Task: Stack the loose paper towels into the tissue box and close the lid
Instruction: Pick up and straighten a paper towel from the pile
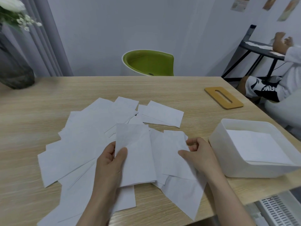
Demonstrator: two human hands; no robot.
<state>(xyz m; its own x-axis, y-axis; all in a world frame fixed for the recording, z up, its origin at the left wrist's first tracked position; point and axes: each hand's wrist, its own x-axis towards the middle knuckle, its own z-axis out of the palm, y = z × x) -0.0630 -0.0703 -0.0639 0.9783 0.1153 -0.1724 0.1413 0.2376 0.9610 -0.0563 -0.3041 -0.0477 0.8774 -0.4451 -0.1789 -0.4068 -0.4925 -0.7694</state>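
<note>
White paper towels lie loose on the bench; left hand and right hand each pinch one. Gathering step; next, into the open tissue box.

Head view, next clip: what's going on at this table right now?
A person is gathering loose paper towels spread over a wooden table. The left hand pinches one folded towel, and the right hand holds another towel beside it. The white tissue box at the right stands open with some towels already inside. Its wooden lid lies apart, farther back on the table.
</note>
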